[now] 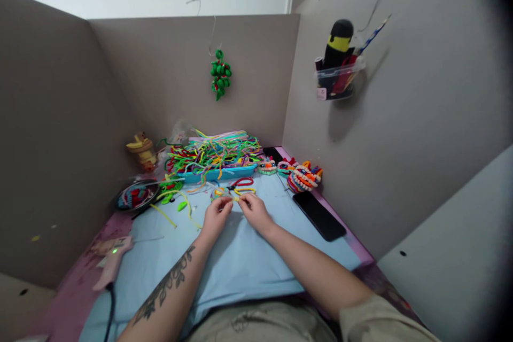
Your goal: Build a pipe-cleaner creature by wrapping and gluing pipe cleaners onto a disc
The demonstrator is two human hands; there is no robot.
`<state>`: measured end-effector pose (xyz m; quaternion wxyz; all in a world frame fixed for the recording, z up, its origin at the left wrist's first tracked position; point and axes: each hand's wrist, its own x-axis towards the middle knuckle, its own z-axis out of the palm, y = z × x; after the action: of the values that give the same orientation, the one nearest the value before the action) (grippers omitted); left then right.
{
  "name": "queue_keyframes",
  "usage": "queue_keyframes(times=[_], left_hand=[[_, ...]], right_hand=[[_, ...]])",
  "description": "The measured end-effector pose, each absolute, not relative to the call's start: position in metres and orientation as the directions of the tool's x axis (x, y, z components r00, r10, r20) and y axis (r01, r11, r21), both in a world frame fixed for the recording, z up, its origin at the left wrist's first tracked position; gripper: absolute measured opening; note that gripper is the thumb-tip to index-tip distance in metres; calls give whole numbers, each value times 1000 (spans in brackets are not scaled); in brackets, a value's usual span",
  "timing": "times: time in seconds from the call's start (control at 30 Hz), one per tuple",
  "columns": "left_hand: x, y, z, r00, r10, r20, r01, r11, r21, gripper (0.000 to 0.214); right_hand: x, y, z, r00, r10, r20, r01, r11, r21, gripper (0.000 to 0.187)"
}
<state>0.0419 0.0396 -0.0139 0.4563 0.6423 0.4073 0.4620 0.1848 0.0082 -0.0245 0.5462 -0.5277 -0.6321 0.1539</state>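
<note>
Both hands meet above the blue cloth (248,262). My right hand (255,212) is closed in a pinch on a small piece of yellow pipe cleaner (236,199). From the other side, my left hand (217,212) pinches at the same piece, its fingertips partly hidden. Just beyond the left hand lies a multicoloured pipe-cleaner piece (218,192), partly covered by the fingers. Scissors (244,191) with looped red and yellow handles rest right behind the hands. Loose yellow-green pipe cleaners (164,216) lie to the left.
A blue tray (224,173) heaped with pipe cleaners stands at the back. At right are a black phone (319,216) and colourful pipe-cleaner figures (303,177). A pink glue gun (115,263) and a dark dish (121,202) sit left. Grey partitions (256,53) enclose the table.
</note>
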Motion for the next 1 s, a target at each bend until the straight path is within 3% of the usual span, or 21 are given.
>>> queue_keyframes(times=[0.6, 1.0], left_hand=[[46, 33, -9, 256, 966, 34, -10, -33, 999, 32], [44, 40, -18, 166, 967, 194, 80, -209, 975, 24]], right_hand=[[186, 10, -27, 222, 839, 497, 494, 343, -799, 8], [182, 8, -28, 106, 839, 534, 513, 414, -752, 9]])
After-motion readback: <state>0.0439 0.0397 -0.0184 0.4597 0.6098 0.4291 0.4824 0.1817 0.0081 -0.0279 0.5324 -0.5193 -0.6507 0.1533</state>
